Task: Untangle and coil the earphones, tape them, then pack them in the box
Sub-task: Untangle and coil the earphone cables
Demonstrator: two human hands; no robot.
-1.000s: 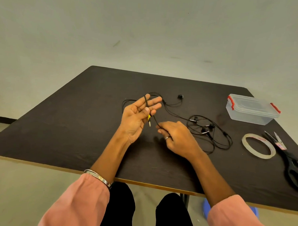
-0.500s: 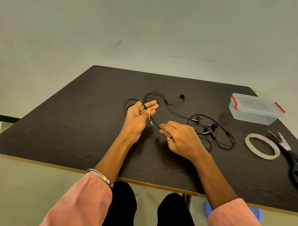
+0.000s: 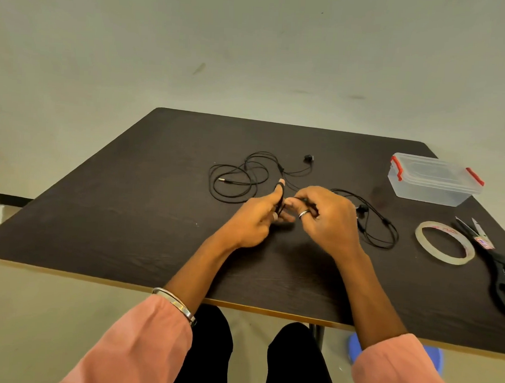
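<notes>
Thin black earphone cable point(image 3: 240, 177) sprawled in loose loops mid dark wood-grain tabletop point(image 3: 128, 215), jack plug pointing 9 o'clock. Left hand point(image 3: 254, 217) and right hand point(image 3: 323, 220) both pinching cable. Clear lidded plastic box point(image 3: 434, 182) at 2 o'clock.

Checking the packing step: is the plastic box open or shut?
Shut. The clear lid sits flat on the box, with a red clip down at each end. Nothing shows inside.

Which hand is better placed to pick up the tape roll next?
Probably the right hand. The tape roll lies on the table to its right, with no object between. The left hand is farther away and would have to cross over. Both hands now hold the earphone cable.
</notes>
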